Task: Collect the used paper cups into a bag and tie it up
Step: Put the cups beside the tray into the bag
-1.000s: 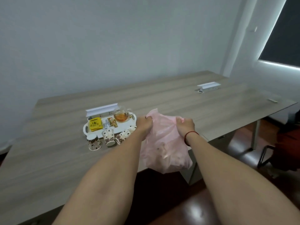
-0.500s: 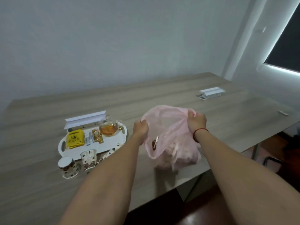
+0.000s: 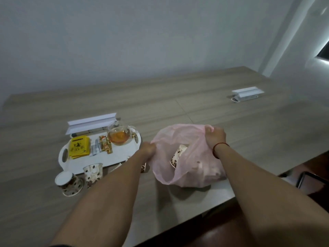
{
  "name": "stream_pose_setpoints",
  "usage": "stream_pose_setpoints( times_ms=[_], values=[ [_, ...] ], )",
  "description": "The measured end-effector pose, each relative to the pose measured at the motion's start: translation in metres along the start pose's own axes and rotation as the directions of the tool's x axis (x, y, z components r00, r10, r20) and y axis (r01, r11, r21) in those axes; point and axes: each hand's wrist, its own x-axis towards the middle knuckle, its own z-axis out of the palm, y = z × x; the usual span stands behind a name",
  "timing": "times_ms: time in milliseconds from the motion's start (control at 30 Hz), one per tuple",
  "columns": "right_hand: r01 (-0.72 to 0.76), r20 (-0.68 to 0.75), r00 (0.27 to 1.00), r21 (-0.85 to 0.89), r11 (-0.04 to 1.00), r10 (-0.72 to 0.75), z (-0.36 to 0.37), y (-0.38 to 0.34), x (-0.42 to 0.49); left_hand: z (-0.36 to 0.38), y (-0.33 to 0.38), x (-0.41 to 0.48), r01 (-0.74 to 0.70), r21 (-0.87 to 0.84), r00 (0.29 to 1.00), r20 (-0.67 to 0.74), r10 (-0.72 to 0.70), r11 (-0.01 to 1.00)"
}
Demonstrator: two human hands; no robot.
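Note:
A thin pink plastic bag (image 3: 195, 168) sits on the wooden table (image 3: 195, 111) near its front edge, mouth held wide. My left hand (image 3: 148, 148) grips the bag's left rim and my right hand (image 3: 215, 137) grips the right rim. Inside lies a spotted paper cup (image 3: 178, 155) on its side; more shapes show dimly through the plastic. Left of my left forearm, one spotted cup (image 3: 93, 172) stands upright and another (image 3: 68, 183) lies tipped. A further cup (image 3: 143, 167) peeks out behind my left wrist.
A white tray (image 3: 117, 155) behind the cups carries a glass teapot (image 3: 119, 137) of amber tea, a yellow tea box (image 3: 79, 147) and sachets. A white socket box (image 3: 91, 123) stands open behind it, another (image 3: 247, 93) at the far right. A chair frame (image 3: 302, 179) stands beyond the table's right edge.
The bag was lifted from below the table edge onto the table top and its mouth was pulled open by both hands. The view has tilted down and left.

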Motion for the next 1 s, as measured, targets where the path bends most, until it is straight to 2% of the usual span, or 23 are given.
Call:
stream_pose_setpoints(
  times_ms=[133,267,333,433,467,533,600,667,733,800,900,1000],
  values=[
    [-0.015,0.022,1.0,0.049,0.999,0.014,0.018,-0.002,0.0,-0.005,-0.001,0.004,-0.001,-0.038,1.0,0.01,0.001,0.999],
    [-0.046,0.044,0.998,0.077,0.996,0.042,0.031,-0.001,0.0,-0.009,0.0,0.011,0.055,-0.297,0.998,0.013,-0.054,0.953],
    [-0.041,0.043,0.998,0.081,0.996,0.038,0.036,0.0,0.001,-0.013,-0.002,0.016,0.043,-0.356,0.994,-0.077,-0.075,0.933],
    [-0.021,0.049,0.999,0.081,0.997,0.018,0.045,0.003,0.0,-0.017,-0.021,0.028,0.02,-0.198,0.942,-0.324,-0.085,0.98],
    [-0.014,0.049,0.999,0.078,0.997,0.01,0.048,0.004,-0.001,-0.019,-0.03,0.032,0.029,-0.165,0.927,-0.365,-0.088,0.986],
    [-0.006,0.054,0.999,0.077,0.997,0.002,0.054,0.008,-0.004,-0.021,-0.05,0.042,0.03,-0.023,0.938,-0.346,-0.036,0.999],
    [-0.021,0.068,0.998,0.072,0.997,0.016,0.061,0.013,-0.007,-0.021,-0.07,0.051,0.002,0.241,0.977,-0.208,0.05,0.971],
    [-0.035,0.074,0.997,0.068,0.997,0.03,0.065,0.021,-0.008,-0.021,-0.083,0.054,-0.05,0.537,0.99,-0.083,0.112,0.842],
    [-0.045,0.078,0.996,0.073,0.996,0.039,0.067,0.027,-0.008,-0.02,-0.089,0.058,-0.082,0.729,0.985,-0.043,0.164,0.679],
    [-0.032,0.074,0.997,0.066,0.997,0.027,0.067,0.031,-0.008,-0.02,-0.091,0.061,-0.088,0.823,0.985,-0.011,0.171,0.561],
    [0.004,0.088,0.996,0.023,1.0,-0.006,0.067,0.034,-0.007,-0.021,-0.094,0.063,-0.106,0.892,0.991,0.056,0.125,0.44],
    [-0.021,0.106,0.994,0.044,0.999,0.017,0.069,0.037,-0.009,-0.02,-0.092,0.06,-0.107,0.937,0.992,0.079,0.098,0.332]
  ],
)
